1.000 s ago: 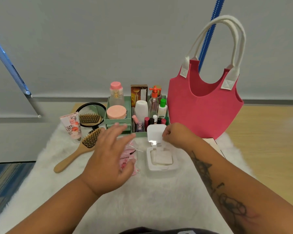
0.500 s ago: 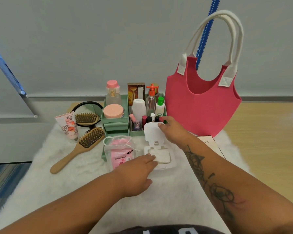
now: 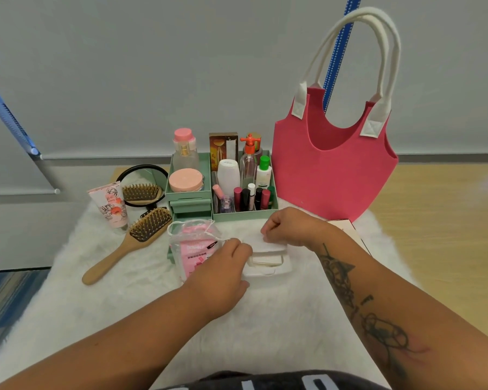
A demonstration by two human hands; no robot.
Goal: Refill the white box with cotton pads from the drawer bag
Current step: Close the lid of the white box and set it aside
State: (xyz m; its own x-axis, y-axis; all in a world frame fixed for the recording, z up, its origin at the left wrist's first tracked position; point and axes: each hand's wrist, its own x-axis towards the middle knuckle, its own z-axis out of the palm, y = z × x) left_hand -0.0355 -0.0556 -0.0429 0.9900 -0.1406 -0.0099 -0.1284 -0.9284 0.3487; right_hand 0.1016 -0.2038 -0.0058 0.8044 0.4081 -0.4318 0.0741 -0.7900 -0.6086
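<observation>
**Clerk:** Item 1 — small white plastic box with hinged lid (image 3: 268, 264). Location?

**Checker:** On the white shaggy fur mat (image 3: 124, 305), centre, just in front of the mint-green desktop organiser with drawers (image 3: 244, 215). Lid partly lowered over the base; a stack of white square cotton pads (image 3: 266, 259) shows in the gap beneath it.

**Clerk:** Item 2 — the hands.

**Checker:** Right hand (image 3: 289, 228) curled, fingertips pinched on the far edge of the lid; in my judgement it steers the lid on its hinge. Left hand (image 3: 223, 273) rests at the box's left side, fingers bent against it — likely there to stop the light box sliding on the fur. Whether it truly grips the box, I cannot tell. The 2 hands are close together, 1 on each side of the box.

**Clerk:** Item 3 — supply.

**Checker:** Clear drawstring plastic bag with pink printed packet of pads (image 3: 193, 246), touching the left hand, just left of the box; it seems to sit in the pulled-out bottom drawer, though only a green corner shows. Kept near, presumably, for a short reach.

**Clerk:** Stage?

**Checker:** Pads are in the box; this looks like the closing step, lid not yet shut flat.

**Clerk:** Sundries?

**Checker:** Wooden paddle hairbrush (image 3: 130, 243) to the left, pink felt tote with white handles (image 3: 333, 170) to the right — both well clear.
</observation>
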